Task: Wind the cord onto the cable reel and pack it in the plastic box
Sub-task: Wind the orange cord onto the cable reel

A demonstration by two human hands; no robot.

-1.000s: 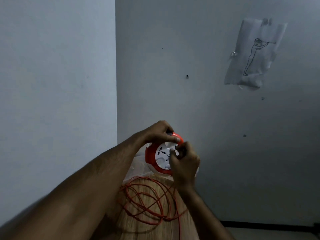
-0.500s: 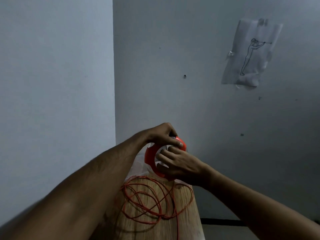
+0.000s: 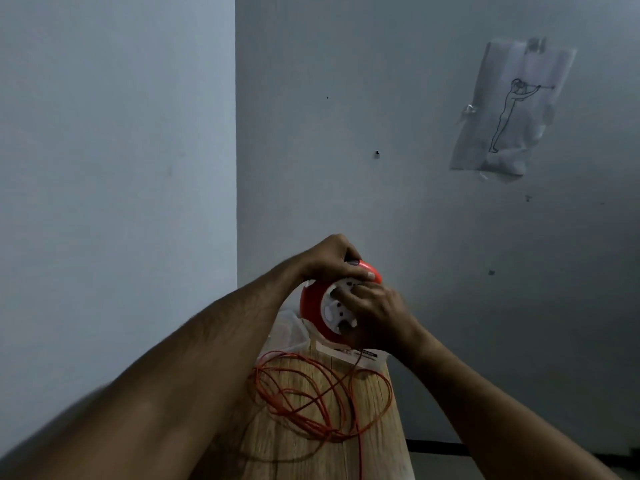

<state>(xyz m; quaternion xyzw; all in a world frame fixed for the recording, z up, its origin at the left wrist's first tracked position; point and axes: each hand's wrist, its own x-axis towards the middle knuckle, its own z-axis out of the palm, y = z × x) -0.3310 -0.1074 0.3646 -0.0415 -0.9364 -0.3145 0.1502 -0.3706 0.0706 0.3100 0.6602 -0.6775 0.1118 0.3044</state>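
**Grey corner, reel held above a wooden counter**

Grey walls meet in a corner behind a narrow wooden counter (image 3: 322, 445), and above its far end both hands hold the cable reel (image 3: 313, 306) in the air. Its rim is orange and its white face, with dark socket holes, is turned toward the camera. The left hand (image 3: 332, 259) has its grip curled over the top of the rim, thumb lying along the front edge. The right hand (image 3: 375, 317) covers the right half of the white face, its grip curled against the reel; whether it pinches a handle there cannot be told. From under the reel the orange cord (image 3: 322, 403) drops to the counter, where it lies in loose, overlapping loops, and one strand runs on toward the near edge. Just behind the loops, beneath the reel, lies clear plastic wrapping (image 3: 287, 336) with a white label. On the right wall hangs a taped sheet of paper (image 3: 512, 105) bearing a line drawing of a standing figure.
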